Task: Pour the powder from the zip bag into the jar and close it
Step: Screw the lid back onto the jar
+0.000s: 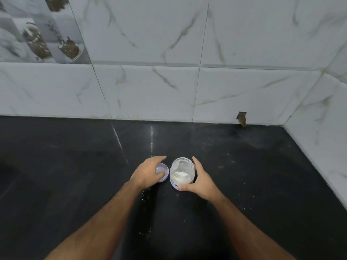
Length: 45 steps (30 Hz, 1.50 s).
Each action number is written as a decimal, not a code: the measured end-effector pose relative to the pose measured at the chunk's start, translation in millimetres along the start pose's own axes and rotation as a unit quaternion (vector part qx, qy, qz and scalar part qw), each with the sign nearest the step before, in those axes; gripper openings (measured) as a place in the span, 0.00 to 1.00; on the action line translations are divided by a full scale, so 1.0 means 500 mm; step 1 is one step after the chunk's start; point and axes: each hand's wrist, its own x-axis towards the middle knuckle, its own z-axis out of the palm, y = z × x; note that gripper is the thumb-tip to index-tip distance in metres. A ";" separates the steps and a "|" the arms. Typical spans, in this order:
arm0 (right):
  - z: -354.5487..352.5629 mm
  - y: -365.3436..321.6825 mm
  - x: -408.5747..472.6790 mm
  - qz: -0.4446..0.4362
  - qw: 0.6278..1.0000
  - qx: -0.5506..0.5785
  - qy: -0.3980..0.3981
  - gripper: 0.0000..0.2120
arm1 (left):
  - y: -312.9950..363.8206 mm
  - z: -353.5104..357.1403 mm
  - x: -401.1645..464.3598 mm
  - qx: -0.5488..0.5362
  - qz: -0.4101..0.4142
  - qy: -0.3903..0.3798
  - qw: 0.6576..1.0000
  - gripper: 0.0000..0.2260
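Observation:
A small clear jar (181,172) stands upright and uncovered on the black counter (75,166), with white powder inside and a white label on its front. My right hand (201,180) wraps around its right side, thumb on the label and fingers behind. Just left of the jar lies a pale round lid (162,170), rim up. My left hand (148,172) rests over the lid, thumb inside it and fingers spread past its far edge. No zip bag is in view.
White specks of spilled powder (146,232) dot the counter in front of the jar. Marble-tiled walls (169,87) close off the back and the right side, meeting in a corner at the far right.

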 end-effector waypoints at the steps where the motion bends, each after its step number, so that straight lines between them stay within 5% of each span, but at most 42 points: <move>1: 0.009 0.005 0.002 -0.001 1.000 0.005 0.004 0.61 | 0.002 0.004 0.000 -0.001 0.000 -0.003 1.000 0.29; 8: 0.059 0.028 0.001 -0.020 0.997 0.010 0.073 0.61 | -0.008 0.019 0.002 -0.009 -0.018 -0.005 1.000 0.30; 14: 0.066 0.006 0.016 -0.026 0.991 0.032 0.130 0.39 | -0.030 0.015 0.004 0.015 -0.052 -0.003 0.999 0.30; 23: -0.004 -0.020 0.022 -0.024 0.985 0.048 0.164 0.41 | -0.001 0.020 0.026 0.130 -0.056 -0.051 0.989 0.45; 28: -0.035 -0.028 0.007 -0.012 0.983 0.071 0.167 0.40 | 0.008 0.026 0.044 0.160 -0.052 -0.079 0.983 0.41; 33: -0.041 -0.027 -0.011 -0.009 0.982 0.086 0.169 0.40 | 0.007 0.029 0.051 0.062 -0.074 -0.058 0.994 0.38; 37: -0.043 -0.031 -0.015 -0.009 0.981 0.102 0.162 0.41 | 0.040 0.008 0.066 -0.107 -0.127 0.045 0.985 0.35; 41: -0.042 -0.046 -0.009 -0.028 0.982 0.114 0.148 0.42 | 0.102 -0.035 0.089 -0.340 -0.175 0.100 0.919 0.27; 45: -0.041 -0.068 -0.007 -0.050 0.980 0.130 0.143 0.41 | 0.144 -0.069 0.124 -0.501 -0.171 0.100 0.842 0.33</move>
